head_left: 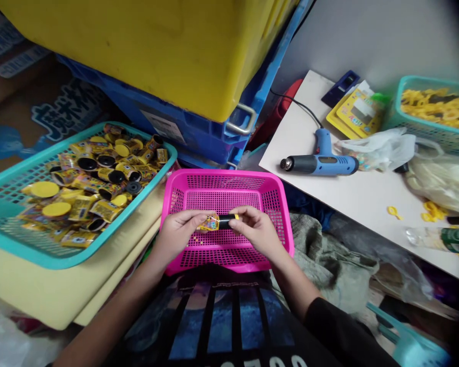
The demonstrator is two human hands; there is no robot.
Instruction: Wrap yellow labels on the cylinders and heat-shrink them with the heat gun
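A small black tube (225, 221) with a yellow end and a colourful yellow wrapper lies level between my two hands. My left hand (182, 229) pinches the wrapper at its left end. At the yellow right end, the fingers of my right hand (254, 227) are closed on the tube. Both hands are above a pink mesh basket (229, 260), in which a few tiny yellow bits show near my left hand.
A teal basket (76, 260) full of yellow and black tubes stands at the left. Blue and yellow crates (149, 51) rise in front. On the white table (371, 204) at the right lie a blue heat gun (329, 164), plastic bags and a bottle; a teal basket of yellow parts (436, 109) stands behind.
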